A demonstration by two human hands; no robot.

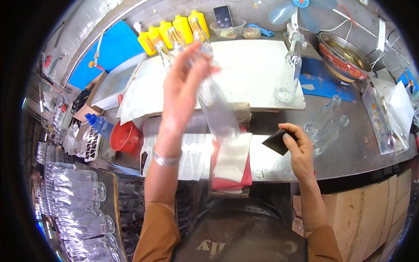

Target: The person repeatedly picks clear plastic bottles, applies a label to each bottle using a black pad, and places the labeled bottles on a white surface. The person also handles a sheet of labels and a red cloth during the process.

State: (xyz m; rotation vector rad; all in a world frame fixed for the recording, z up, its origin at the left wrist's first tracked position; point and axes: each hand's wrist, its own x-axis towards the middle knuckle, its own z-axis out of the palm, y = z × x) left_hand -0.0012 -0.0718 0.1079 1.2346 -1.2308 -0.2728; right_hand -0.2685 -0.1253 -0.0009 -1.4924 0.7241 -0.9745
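Note:
My left hand [185, 81] is raised over the bench, its fingers closed round the upper part of a clear glass bottle [218, 111]. Tilted and smeared by motion, the bottle has its base toward me. Below that base lies a pale cloth [233, 159] on a red padded block [231, 180]. My right hand [300, 150] pinches a thin dark flat piece [276, 142] with straight edges, a little above the bench. Just left of the block are translucent sheets [187, 153] with bottle-like outlines.
A clear bottle [286, 85] stands on the white board [248, 61]; others [328, 131] lie right of my right hand. Behind are yellow bottles [183, 28], a fan [294, 13] and a round pan [345, 54]. A red bucket [125, 136] stands left; cartons [353, 209] fill the lower right.

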